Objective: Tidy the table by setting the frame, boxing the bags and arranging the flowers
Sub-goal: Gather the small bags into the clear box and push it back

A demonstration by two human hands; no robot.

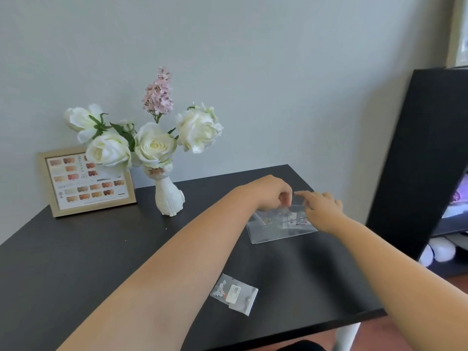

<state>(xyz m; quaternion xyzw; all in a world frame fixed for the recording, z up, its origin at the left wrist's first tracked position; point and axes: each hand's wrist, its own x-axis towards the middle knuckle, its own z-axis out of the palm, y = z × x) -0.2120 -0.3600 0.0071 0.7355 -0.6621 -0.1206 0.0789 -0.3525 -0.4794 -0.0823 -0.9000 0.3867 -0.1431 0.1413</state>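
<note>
One black table (76, 262) fills most of my view, set against a pale grey wall (253, 59), with one tall black shelf unit (417, 148) standing just off its right end.

At the back left, one wooden frame (87, 182) stands upright against the wall, showing a chart of colour swatches. Just beside it on the right is one white cat-shaped vase (168, 196) holding the flowers (154, 145): I count four large white roses, one small white bud and one pink sprig rising above them.

Toward the right side of the table lies one clear plastic box (281, 226), flat and shallow, with small bags inside it that are too blurred to count.

Both my arms reach across to it. My left hand (271, 192) is curled, fingertips pinched on something clear at the box's upper edge; I cannot tell whether it is the lid or a bag. My right hand (321, 209) is partly open, fingers stretched out and touching the same clear edge from the other side.

One small clear bag (234, 293) with a white label lies alone near the front edge of the table, well apart from the box.
</note>
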